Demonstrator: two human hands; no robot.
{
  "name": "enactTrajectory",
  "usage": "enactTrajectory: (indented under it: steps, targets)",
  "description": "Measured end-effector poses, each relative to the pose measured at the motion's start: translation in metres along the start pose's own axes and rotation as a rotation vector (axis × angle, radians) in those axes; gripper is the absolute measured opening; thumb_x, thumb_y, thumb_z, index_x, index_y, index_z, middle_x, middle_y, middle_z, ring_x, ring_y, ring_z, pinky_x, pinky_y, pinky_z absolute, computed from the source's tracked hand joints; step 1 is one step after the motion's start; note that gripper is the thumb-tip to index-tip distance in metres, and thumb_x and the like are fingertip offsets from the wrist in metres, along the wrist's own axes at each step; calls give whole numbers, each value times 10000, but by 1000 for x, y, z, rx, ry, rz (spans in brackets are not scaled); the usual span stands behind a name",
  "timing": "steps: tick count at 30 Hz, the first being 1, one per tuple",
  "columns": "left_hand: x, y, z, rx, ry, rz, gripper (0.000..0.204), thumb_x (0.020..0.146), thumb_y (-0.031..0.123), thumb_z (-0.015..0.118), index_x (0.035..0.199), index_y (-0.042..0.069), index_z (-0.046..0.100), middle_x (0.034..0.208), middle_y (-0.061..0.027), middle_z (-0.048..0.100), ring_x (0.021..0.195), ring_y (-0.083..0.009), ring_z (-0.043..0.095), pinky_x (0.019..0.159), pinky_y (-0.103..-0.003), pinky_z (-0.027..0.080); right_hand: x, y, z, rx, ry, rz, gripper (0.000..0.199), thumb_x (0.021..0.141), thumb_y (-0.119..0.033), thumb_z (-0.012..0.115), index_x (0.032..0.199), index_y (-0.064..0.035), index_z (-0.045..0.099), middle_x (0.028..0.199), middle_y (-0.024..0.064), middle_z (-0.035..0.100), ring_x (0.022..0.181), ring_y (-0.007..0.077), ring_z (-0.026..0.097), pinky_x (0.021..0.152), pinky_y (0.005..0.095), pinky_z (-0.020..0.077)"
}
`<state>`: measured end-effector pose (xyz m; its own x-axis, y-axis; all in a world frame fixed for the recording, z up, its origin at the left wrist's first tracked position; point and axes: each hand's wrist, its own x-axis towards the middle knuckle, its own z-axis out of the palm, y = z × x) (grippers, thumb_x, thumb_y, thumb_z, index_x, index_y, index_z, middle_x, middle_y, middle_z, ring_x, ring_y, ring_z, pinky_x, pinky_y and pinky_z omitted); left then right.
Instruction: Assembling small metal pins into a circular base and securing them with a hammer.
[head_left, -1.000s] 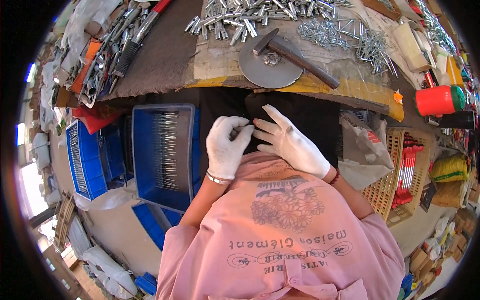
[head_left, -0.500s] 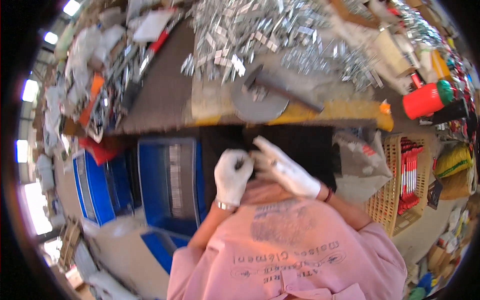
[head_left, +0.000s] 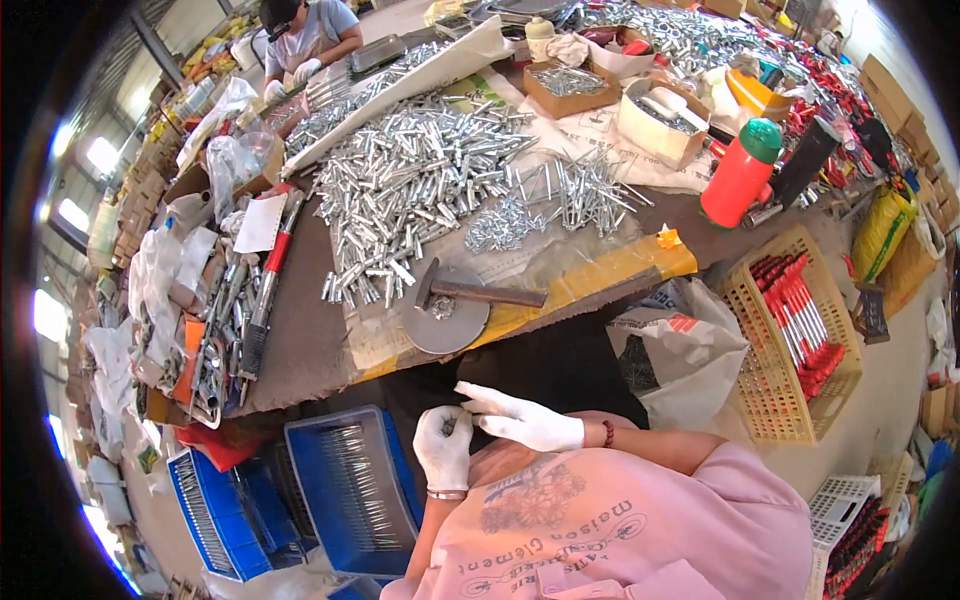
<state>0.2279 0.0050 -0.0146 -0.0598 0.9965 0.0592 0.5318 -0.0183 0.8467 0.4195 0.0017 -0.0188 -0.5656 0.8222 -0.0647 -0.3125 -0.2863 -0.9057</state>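
Both my hands wear white gloves and are held close together in front of my body, below the table's near edge. My left hand [head_left: 443,447] is curled into a loose fist. A dark greyish patch shows in the hollow of its fingers, and I cannot make out what is there. My right hand [head_left: 522,416] lies flat with its fingers stretched toward the left one, nothing seen in it. On the table beyond them a hammer [head_left: 490,293] rests across a grey round disc [head_left: 452,330]. Behind it spreads a large heap of silver metal sleeves [head_left: 400,185], with smaller metal parts [head_left: 500,226] beside it.
Blue bins [head_left: 312,480] holding rows of metal rods stand at my left. On my right are a white sack [head_left: 690,345] and a cream crate [head_left: 775,400] with red-handled tools [head_left: 805,315]. A red flask with a green lid [head_left: 738,175] stands on the table. Another person [head_left: 312,45] works at the far left.
The view has turned and tilted up, showing more of the table and a person at the far left. My hands stay close together, the left curled and the right flat.
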Motion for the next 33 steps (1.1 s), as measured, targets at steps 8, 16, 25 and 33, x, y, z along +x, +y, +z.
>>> enactTrajectory:
  steps: [8,16,25,33]
  targets:
    - [1,-4,6,-3,-16,79,79,824,18,777,850,24,703,826,-114,664,720,-266,653,684,-377,530,-3,8,-3,-50,-4,-11,690,1118,-135,501,1727,-78,181,1709,226,352,1588,299,343,1290,426,309]
    - [5,-8,6,167,104,157,88,802,54,757,839,39,678,829,-144,633,776,-359,640,719,-464,524,1,4,3,-225,-16,-18,632,1125,-131,498,1697,-23,253,1764,166,275,1623,255,278,1330,385,223]
    - [15,-26,-3,232,232,128,77,812,39,742,804,19,669,838,-141,646,755,-347,643,721,-452,535,-15,-4,-9,-213,-99,-28,581,1105,-92,492,1670,-56,363,1722,123,393,1583,244,364,1297,388,290]
    - [11,-30,7,22,-8,81,70,832,49,786,868,33,729,853,-115,705,729,-235,678,695,-373,549,-48,-16,-33,-365,-20,29,515,1091,-175,551,1589,-51,505,1567,139,575,1432,235,535,1216,381,403]
